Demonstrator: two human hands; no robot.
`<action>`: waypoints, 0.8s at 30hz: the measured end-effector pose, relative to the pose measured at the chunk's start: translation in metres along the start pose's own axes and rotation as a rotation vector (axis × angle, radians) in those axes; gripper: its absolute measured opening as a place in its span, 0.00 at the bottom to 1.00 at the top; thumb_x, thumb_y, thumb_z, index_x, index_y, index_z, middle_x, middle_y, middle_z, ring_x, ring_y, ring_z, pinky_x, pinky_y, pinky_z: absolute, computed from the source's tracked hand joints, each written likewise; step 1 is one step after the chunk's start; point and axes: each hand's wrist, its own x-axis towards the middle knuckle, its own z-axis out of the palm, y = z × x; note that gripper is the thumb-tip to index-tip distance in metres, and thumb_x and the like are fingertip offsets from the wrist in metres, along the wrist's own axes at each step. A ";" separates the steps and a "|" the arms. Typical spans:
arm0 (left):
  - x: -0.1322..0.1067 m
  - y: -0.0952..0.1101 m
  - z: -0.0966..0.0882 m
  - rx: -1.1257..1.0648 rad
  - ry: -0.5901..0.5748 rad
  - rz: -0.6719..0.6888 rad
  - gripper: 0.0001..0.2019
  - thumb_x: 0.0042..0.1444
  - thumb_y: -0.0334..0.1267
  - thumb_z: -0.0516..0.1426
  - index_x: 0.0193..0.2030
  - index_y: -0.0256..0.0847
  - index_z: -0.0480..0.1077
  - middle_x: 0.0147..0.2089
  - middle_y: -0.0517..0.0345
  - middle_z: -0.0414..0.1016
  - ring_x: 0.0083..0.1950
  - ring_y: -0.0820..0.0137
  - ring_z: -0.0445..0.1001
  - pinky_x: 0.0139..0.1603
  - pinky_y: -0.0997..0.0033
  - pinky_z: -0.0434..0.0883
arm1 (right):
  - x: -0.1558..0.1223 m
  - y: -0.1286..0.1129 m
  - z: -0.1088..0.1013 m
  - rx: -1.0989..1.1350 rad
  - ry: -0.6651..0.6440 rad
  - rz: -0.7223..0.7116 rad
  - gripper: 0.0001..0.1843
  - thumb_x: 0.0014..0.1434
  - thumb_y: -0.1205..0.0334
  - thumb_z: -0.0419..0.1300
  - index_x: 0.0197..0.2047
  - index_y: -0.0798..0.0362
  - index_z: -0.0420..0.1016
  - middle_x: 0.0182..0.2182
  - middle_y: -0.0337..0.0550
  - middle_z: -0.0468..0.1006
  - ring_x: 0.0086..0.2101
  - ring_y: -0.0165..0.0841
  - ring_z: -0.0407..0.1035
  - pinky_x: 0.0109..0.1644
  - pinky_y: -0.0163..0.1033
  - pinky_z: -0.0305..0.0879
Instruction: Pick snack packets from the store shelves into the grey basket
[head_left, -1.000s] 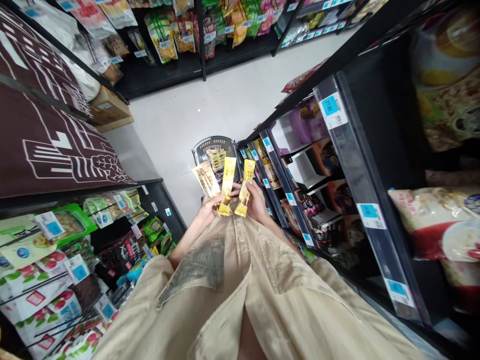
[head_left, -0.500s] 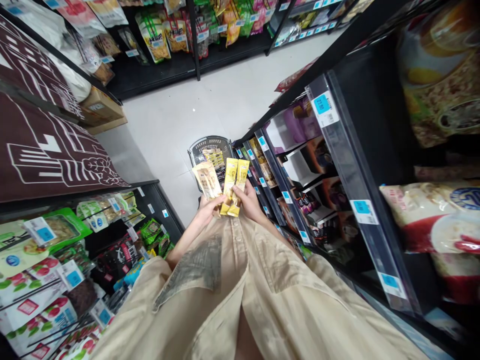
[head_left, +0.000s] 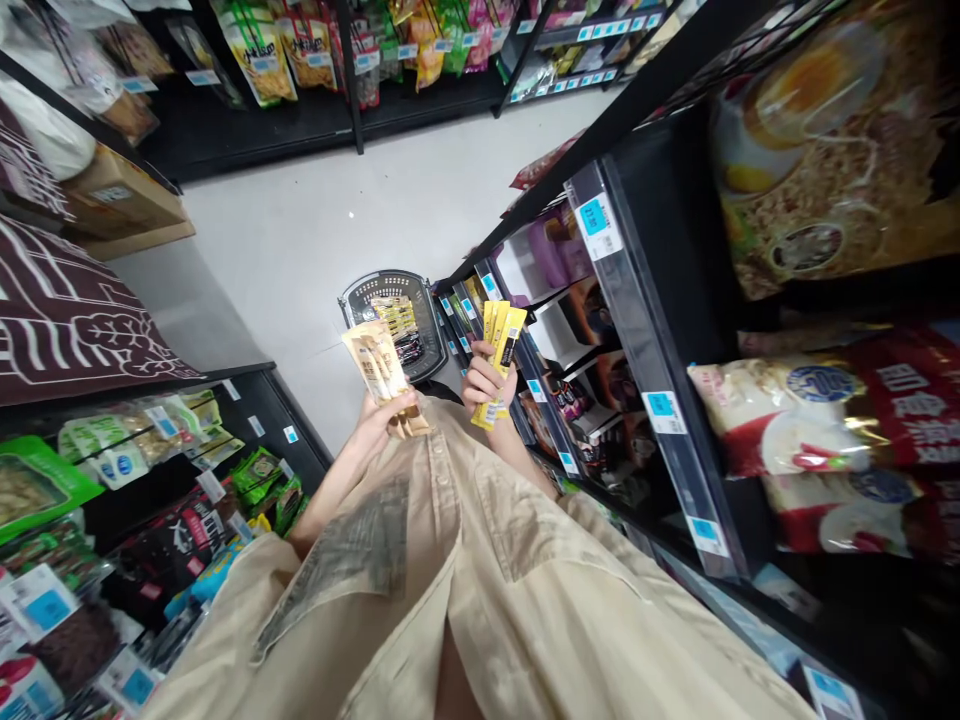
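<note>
My left hand (head_left: 381, 417) is closed around a small bunch of beige stick packets (head_left: 377, 365), fanned upward in front of my chest. My right hand (head_left: 486, 381) grips a couple of yellow stick packets (head_left: 501, 337) held upright, a little to the right of the beige ones. The two bunches are apart. Beyond my hands, a black shopping basket (head_left: 363, 292) stands on the floor with several packets inside. My beige shirt (head_left: 465, 590) fills the lower middle of the view.
A black shelf unit (head_left: 637, 330) with blue price tags and snack bags runs along the right. Another shelf of bagged snacks (head_left: 150, 470) is at lower left. A cardboard box (head_left: 112, 200) sits at upper left. The grey floor aisle (head_left: 300, 220) leads to further shelves.
The yellow packets were beside the beige ones, held together. Now my right hand has drawn the yellow ones away to the right, and my left hand keeps only the beige bunch. My view shifted right.
</note>
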 end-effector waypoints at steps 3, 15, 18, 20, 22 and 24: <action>0.000 0.001 -0.003 0.003 0.013 0.003 0.29 0.40 0.39 0.75 0.50 0.41 0.74 0.33 0.61 0.78 0.31 0.72 0.76 0.34 0.74 0.74 | -0.001 -0.004 -0.001 -0.017 0.022 0.012 0.17 0.57 0.53 0.68 0.42 0.44 0.63 0.15 0.21 0.52 0.15 0.24 0.40 0.16 0.28 0.43; 0.006 -0.008 -0.008 0.046 0.096 -0.064 0.25 0.36 0.42 0.76 0.40 0.38 0.75 0.33 0.60 0.79 0.30 0.71 0.77 0.34 0.72 0.74 | -0.001 0.012 -0.007 -1.024 0.365 0.141 0.24 0.53 0.50 0.75 0.44 0.47 0.67 0.29 0.32 0.77 0.23 0.28 0.69 0.25 0.33 0.65; 0.005 -0.015 -0.010 0.045 0.110 -0.071 0.26 0.35 0.41 0.77 0.41 0.37 0.75 0.33 0.59 0.80 0.31 0.71 0.77 0.35 0.72 0.74 | -0.015 0.021 -0.018 -0.983 0.441 0.129 0.25 0.53 0.46 0.74 0.43 0.48 0.67 0.32 0.35 0.78 0.25 0.28 0.70 0.27 0.33 0.65; 0.003 -0.019 -0.010 0.038 0.110 -0.072 0.26 0.35 0.41 0.77 0.41 0.38 0.76 0.33 0.59 0.80 0.31 0.71 0.77 0.35 0.72 0.74 | -0.028 0.024 -0.024 -0.961 0.431 0.168 0.26 0.53 0.44 0.74 0.43 0.48 0.67 0.32 0.35 0.78 0.27 0.29 0.70 0.29 0.34 0.66; 0.001 -0.021 -0.010 0.025 0.124 -0.071 0.27 0.35 0.42 0.77 0.41 0.38 0.76 0.33 0.59 0.80 0.31 0.71 0.77 0.35 0.72 0.74 | -0.039 0.024 -0.030 -0.993 0.395 0.233 0.27 0.53 0.41 0.74 0.42 0.48 0.67 0.30 0.34 0.76 0.27 0.29 0.68 0.30 0.34 0.64; 0.001 -0.022 -0.010 0.010 0.143 -0.063 0.27 0.35 0.42 0.77 0.42 0.38 0.76 0.33 0.59 0.80 0.31 0.71 0.77 0.35 0.72 0.74 | -0.044 0.020 -0.034 -1.078 0.349 0.272 0.27 0.55 0.37 0.71 0.42 0.48 0.67 0.28 0.33 0.74 0.25 0.28 0.65 0.29 0.34 0.61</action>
